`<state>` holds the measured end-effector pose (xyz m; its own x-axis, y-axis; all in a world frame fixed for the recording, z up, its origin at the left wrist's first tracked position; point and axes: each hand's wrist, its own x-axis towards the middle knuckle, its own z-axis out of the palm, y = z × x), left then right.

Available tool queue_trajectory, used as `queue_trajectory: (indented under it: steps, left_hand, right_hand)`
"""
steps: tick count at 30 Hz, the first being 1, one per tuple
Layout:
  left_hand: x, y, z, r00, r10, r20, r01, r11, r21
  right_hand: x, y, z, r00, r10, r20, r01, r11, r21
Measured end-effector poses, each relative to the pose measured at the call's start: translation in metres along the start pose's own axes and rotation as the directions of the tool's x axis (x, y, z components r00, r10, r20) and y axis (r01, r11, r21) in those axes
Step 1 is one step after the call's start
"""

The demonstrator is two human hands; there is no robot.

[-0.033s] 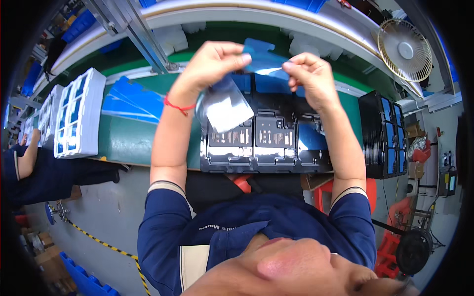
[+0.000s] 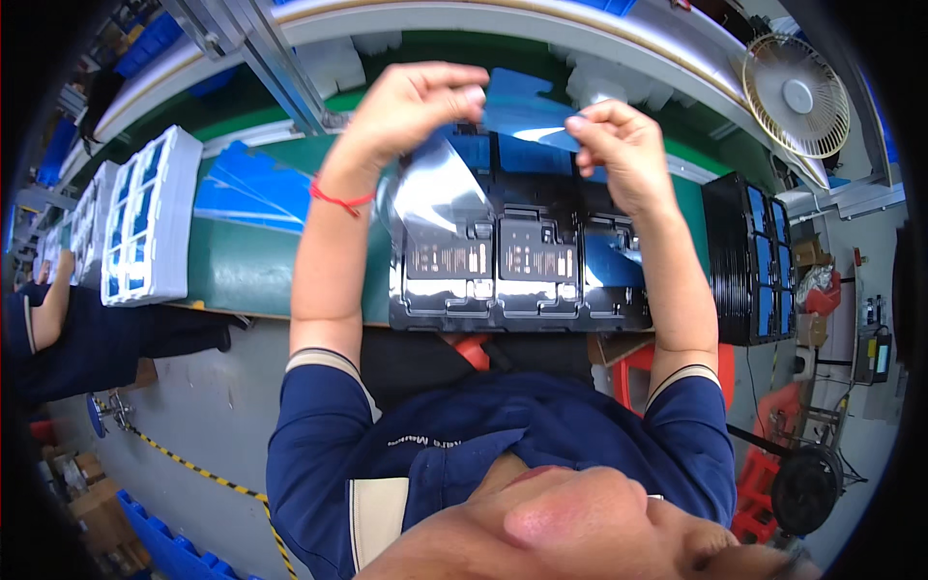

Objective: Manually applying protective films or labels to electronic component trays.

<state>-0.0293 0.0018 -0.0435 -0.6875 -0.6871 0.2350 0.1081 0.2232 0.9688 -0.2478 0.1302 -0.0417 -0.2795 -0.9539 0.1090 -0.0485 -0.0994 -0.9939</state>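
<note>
Above the black compartment tray (image 2: 522,280) on the green worktop (image 2: 242,271), the left hand (image 2: 416,101) and right hand (image 2: 619,145) each pinch one thin, glossy blue film sheet (image 2: 527,121). One clear, shiny film (image 2: 435,193) hangs below the left grip. The tray shows three compartments.

Left hand (image 2: 411,101) pinching clear film (image 2: 435,188), right hand (image 2: 619,145) gripping blue sheet (image 2: 522,111), black tray (image 2: 522,271) beneath

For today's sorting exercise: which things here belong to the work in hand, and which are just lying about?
In use:
left hand
right hand
clear film sheet, pinched by the left hand
blue sheet, held between both hands
black tray

Lying about:
white trays
fan
stack of black trays
</note>
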Motion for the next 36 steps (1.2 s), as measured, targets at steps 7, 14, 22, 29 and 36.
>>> queue_trajectory:
  steps: [7, 14, 22, 29, 36]
  left_hand:
    - [-0.004, 0.015, -0.057, 0.979, 0.085, -0.185, -0.055, 0.986, 0.161]
    - [-0.008, 0.025, -0.038, 0.981, -0.013, -0.196, 0.018, 1.0, 0.026]
    - [-0.006, 0.022, -0.04, 0.981, -0.019, -0.193, 0.029, 0.998, 0.05]
    - [-0.006, 0.022, -0.037, 0.978, -0.04, -0.207, 0.056, 0.996, 0.073]
    - [-0.005, 0.019, -0.037, 0.983, 0.027, -0.181, -0.018, 0.999, 0.048]
  right_hand:
    - [-0.072, 0.012, -0.025, 0.958, 0.288, 0.001, -0.287, 0.953, -0.095]
    - [-0.094, 0.021, -0.011, 0.926, 0.375, 0.04, -0.37, 0.924, -0.093]
    - [-0.096, 0.023, -0.01, 0.931, 0.362, 0.051, -0.352, 0.926, -0.139]
    - [-0.096, 0.023, -0.01, 0.929, 0.368, 0.046, -0.359, 0.923, -0.134]
    - [-0.095, 0.022, -0.009, 0.929, 0.368, 0.049, -0.358, 0.923, -0.142]
